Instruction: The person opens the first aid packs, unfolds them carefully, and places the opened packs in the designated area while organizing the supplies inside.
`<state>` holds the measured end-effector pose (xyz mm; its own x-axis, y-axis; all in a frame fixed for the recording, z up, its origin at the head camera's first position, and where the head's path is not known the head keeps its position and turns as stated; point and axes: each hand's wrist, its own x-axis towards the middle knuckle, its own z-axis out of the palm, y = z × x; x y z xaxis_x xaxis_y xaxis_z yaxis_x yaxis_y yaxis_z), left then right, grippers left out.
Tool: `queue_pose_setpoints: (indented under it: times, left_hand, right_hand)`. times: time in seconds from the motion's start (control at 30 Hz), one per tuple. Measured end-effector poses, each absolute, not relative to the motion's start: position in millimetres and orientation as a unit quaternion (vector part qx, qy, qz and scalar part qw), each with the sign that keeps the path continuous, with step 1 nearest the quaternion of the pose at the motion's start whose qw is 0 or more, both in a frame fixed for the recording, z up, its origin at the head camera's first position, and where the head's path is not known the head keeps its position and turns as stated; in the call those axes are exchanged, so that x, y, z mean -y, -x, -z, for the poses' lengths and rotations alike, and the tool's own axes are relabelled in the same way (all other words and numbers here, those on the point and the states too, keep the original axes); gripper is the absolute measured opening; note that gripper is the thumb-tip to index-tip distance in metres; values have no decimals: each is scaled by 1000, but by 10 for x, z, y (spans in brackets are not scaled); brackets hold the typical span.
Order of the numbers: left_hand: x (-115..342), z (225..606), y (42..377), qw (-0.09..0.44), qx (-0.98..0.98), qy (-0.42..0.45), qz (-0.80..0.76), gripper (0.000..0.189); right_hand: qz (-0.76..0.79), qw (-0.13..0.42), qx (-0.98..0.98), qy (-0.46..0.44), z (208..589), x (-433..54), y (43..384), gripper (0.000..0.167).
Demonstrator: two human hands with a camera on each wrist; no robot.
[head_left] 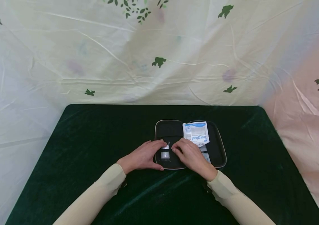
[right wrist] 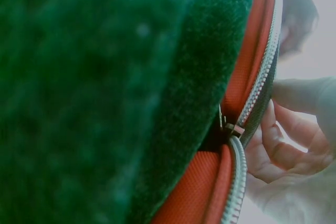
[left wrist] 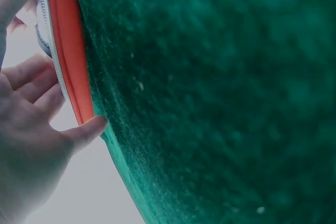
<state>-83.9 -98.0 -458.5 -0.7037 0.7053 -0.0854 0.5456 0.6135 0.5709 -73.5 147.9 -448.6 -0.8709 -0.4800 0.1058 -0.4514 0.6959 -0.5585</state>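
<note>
An unfolded zip case [head_left: 173, 127], black inside and red outside, lies on the dark green cloth. In its left half, a small white wrapped roll [head_left: 165, 155] sits under a thin black elastic strap. My left hand [head_left: 145, 155] reaches over the left rim, fingertips at the roll's top end, thumb stretched along the front rim [left wrist: 97, 123]. My right hand [head_left: 192, 155] comes over the middle of the case and pinches the strap just right of the roll. Both wrist views show the case's zipped edge side-on; the strap is hidden there.
A white and blue packet [head_left: 196, 130] printed "Surgical" lies in the right half, with further packets [head_left: 206, 156] partly under it and behind the right hand. Green velvet cloth [head_left: 106, 131] covers the table. Patterned pale curtains [head_left: 187, 40] hang behind and at both sides.
</note>
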Motion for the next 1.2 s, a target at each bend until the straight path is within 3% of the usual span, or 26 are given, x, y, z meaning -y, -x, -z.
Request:
queue_pose_setpoints:
  times: [0.63,0.9,1.2]
  left_hand:
    - [971,4650,866,168,-866,-360,-305,72]
    - [980,4698,905,182,-855,-361,-324,75]
    - [994,4509,833,198,-878,-341,-273,93]
  right_hand:
    - [302,20,-919,251,4498,-1470,730,6]
    - [297,27,-920,254,4489,-1464,734,7]
    - [309,20,-917,250,4466,-1464,745,14]
